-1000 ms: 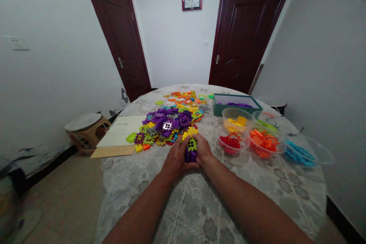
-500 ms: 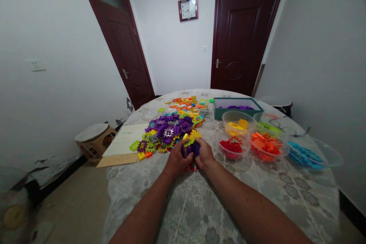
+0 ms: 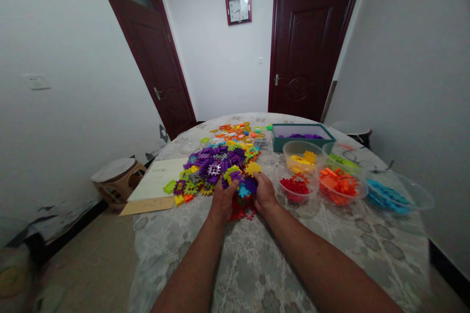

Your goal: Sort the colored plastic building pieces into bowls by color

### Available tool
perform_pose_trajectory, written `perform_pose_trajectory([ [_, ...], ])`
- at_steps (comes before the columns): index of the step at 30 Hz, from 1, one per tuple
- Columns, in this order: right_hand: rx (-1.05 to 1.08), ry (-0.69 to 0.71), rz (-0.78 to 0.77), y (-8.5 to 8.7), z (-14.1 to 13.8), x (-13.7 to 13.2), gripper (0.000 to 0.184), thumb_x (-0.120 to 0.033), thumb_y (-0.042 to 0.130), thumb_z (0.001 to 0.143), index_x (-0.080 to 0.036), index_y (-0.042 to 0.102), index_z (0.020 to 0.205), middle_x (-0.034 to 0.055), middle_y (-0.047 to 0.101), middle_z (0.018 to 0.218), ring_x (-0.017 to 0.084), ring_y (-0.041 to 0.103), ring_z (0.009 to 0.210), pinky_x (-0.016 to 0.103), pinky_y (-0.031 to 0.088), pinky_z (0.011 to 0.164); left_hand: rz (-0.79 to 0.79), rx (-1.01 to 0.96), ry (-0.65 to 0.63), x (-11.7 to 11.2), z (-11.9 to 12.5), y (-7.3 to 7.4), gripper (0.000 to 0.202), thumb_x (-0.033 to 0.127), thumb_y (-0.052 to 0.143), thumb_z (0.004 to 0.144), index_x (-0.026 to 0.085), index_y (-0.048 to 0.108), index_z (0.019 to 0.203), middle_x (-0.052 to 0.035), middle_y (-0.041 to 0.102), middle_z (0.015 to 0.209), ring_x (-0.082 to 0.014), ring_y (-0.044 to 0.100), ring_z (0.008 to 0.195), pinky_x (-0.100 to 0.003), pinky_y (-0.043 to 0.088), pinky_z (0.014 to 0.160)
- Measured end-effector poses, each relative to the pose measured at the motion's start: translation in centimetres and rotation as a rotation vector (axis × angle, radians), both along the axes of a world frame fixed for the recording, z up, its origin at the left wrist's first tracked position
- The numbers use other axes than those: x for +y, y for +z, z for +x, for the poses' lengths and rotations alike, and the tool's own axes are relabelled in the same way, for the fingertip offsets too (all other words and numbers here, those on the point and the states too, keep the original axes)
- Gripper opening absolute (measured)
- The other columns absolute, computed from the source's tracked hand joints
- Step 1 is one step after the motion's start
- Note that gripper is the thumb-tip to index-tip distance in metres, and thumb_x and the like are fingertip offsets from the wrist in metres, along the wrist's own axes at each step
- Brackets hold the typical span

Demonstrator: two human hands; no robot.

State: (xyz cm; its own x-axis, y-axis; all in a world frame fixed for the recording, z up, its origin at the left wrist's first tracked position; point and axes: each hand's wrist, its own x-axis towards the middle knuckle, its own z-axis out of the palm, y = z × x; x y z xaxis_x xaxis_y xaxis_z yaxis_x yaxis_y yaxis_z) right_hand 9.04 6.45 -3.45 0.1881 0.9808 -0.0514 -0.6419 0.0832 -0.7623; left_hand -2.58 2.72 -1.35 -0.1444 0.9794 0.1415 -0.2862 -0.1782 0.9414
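At the near edge of a pile of plastic building pieces (image 3: 205, 161), my left hand (image 3: 222, 201) is closed on a cluster of yellow-green and purple building pieces (image 3: 232, 175). Beside it, my right hand (image 3: 265, 193) grips a dark purple building piece (image 3: 251, 185), with a yellow toothed piece (image 3: 253, 168) at its fingertips. Between the hands shows a blue piece (image 3: 243, 190); whether it is held I cannot tell. Red pieces (image 3: 242, 209) lie on the cloth below my hands. My palms hide part of what they grip.
Clear bowls stand on the right: yellow (image 3: 303, 160), red (image 3: 294, 187), orange (image 3: 338, 183), green (image 3: 343, 160) and blue pieces (image 3: 389, 196) fill them. Behind is a teal box (image 3: 281, 144) with purple pieces. Paper (image 3: 157, 176) and a tan strip (image 3: 147, 206) lie left.
My hands have moved apart, left hand to the left, right hand slightly right. The cluster between them has separated, and blue and red pieces now show in the gap.
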Motion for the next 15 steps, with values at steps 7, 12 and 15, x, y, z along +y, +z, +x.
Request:
perform_pose_trajectory([
  [7,0.020,0.082,-0.024,-0.2,-0.3,-0.2,0.022,-0.043,0.072,0.073,-0.024,0.064,0.082,0.0017,0.072,0.081,0.021,0.070,0.080,0.033,0.059,0.072,-0.058,-0.194,-0.018,0.3,-1.6,-0.7,0.051,0.040,0.086,0.074,0.017,0.076,0.118,-0.0110,0.080,0.116,-0.0282,0.075,0.105,-0.044,0.057,0.097],
  [12,-0.008,0.110,-0.037,-0.6,0.0,0.0,0.021,-0.040,0.072,0.076,-0.024,0.066,0.088,0.0021,0.074,0.086,0.020,0.071,0.084,0.032,0.060,0.070,-0.083,-0.199,-0.035,0.3,-2.3,0.0,0.050,0.038,0.085,0.074,0.017,0.077,0.118,-0.0099,0.081,0.109,-0.0258,0.076,0.099,-0.037,0.059,0.088],
  [15,-0.034,0.116,-0.029,-0.6,0.0,0.0,0.023,-0.042,0.073,0.077,-0.024,0.065,0.090,0.0015,0.074,0.087,0.019,0.070,0.079,0.030,0.059,0.066,-0.123,-0.242,-0.099,0.3,-2.5,0.2,0.051,0.039,0.085,0.075,0.018,0.077,0.120,-0.0098,0.081,0.107,-0.0250,0.077,0.091,-0.037,0.061,0.082],
])
